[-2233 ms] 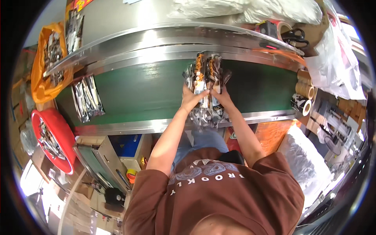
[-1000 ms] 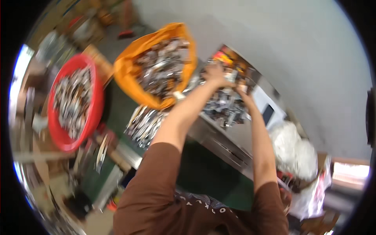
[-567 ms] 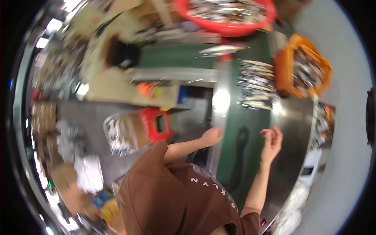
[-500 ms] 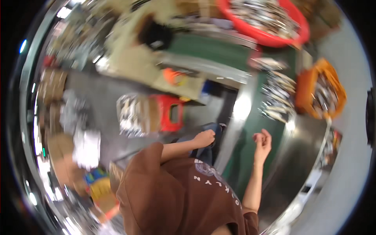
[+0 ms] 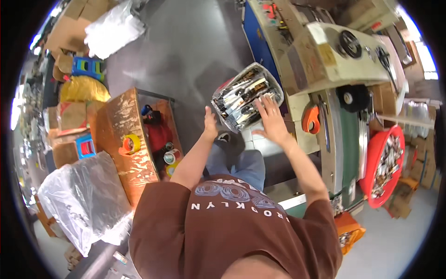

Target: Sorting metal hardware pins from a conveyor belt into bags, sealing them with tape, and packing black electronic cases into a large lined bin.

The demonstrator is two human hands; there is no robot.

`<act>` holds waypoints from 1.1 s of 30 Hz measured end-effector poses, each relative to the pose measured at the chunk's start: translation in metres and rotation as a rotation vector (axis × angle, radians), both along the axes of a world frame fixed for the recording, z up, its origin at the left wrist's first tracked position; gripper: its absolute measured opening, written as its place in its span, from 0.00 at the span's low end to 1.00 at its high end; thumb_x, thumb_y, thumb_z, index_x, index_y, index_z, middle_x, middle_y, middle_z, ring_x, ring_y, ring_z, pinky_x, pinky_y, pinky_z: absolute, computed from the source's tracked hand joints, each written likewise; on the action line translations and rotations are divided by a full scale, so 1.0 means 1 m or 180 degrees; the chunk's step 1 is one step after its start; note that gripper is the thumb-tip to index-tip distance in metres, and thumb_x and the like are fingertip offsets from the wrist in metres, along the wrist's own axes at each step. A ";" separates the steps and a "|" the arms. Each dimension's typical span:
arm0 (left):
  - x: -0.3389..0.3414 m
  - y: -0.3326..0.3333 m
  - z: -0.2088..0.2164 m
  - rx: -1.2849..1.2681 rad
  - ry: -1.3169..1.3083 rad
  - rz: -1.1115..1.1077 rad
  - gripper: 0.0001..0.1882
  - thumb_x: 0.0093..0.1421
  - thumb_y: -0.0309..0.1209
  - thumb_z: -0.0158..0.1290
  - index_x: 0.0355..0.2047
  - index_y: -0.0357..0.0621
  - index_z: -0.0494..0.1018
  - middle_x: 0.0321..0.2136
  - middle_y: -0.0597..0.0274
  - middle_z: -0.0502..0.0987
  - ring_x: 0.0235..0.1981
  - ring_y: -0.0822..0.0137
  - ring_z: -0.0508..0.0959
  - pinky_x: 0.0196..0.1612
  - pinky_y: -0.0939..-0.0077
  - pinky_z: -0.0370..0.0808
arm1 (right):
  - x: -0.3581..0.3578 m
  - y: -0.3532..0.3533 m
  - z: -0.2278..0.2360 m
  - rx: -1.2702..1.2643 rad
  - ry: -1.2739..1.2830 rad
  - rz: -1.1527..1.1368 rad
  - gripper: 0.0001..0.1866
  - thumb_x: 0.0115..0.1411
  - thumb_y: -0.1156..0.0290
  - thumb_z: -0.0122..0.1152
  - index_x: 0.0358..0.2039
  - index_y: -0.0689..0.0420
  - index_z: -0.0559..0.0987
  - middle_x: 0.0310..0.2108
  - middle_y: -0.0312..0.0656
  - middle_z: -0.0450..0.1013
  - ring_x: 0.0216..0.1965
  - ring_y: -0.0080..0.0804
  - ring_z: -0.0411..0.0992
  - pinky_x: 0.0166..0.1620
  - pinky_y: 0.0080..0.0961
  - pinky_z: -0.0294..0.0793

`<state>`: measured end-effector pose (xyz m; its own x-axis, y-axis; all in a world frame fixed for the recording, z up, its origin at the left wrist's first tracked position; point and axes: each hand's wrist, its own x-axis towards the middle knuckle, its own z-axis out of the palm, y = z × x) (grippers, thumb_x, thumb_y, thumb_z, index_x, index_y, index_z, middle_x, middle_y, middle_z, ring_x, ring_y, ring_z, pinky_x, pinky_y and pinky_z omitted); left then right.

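Packets (image 5: 242,96), slim and glossy

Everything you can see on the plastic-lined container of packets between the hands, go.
The container is open-topped and roughly rectangular, its edge wrapped in what looks like clear plastic film. Slim, shiny packets, mostly white and black with some brown-orange, fill it, lying mostly lengthwise. It sits skewed in view, ahead of the person's feet. The right hand, fingers spread, overlaps its near right side; contact is unclear. The left hand is apart, on its left. Its underside is hidden.
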<state>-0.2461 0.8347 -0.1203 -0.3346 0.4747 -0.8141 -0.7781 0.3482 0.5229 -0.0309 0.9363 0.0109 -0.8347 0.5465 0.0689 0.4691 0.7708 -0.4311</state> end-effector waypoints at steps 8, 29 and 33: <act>0.010 0.018 -0.062 -0.1278 0.1689 -0.0413 0.17 0.47 0.34 0.53 0.31 0.30 0.69 0.25 0.52 0.73 0.23 0.64 0.72 0.25 0.69 0.69 | -0.073 0.091 -0.081 0.0289 -0.1370 0.1848 0.63 0.27 0.43 0.70 0.61 0.55 0.49 0.62 0.51 0.46 0.64 0.47 0.42 0.61 0.52 0.39; 0.018 0.081 0.052 -0.0119 0.3540 -0.1439 0.10 0.53 0.37 0.50 0.32 0.44 0.72 0.35 0.52 0.70 0.40 0.50 0.70 0.39 0.58 0.70 | -0.069 0.096 -0.011 0.0612 0.0542 0.0820 0.03 0.43 0.77 0.58 0.20 0.56 0.73 0.55 0.42 0.60 0.61 0.47 0.50 0.60 0.52 0.44; 0.035 -0.005 0.126 -0.0612 0.4774 -0.0931 0.19 0.50 0.42 0.54 0.38 0.44 0.69 0.31 0.54 0.71 0.37 0.52 0.72 0.38 0.60 0.71 | -0.133 0.071 -0.013 0.0149 0.0614 0.2259 0.10 0.41 0.80 0.54 0.27 0.56 0.75 0.39 0.42 0.70 0.42 0.43 0.68 0.46 0.43 0.63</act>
<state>-0.2110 0.8301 0.0055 -0.7923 0.5982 0.1203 0.5104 0.5417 0.6679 -0.1642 1.0070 -0.0023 -0.9570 -0.1280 0.2602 -0.2305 0.8803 -0.4146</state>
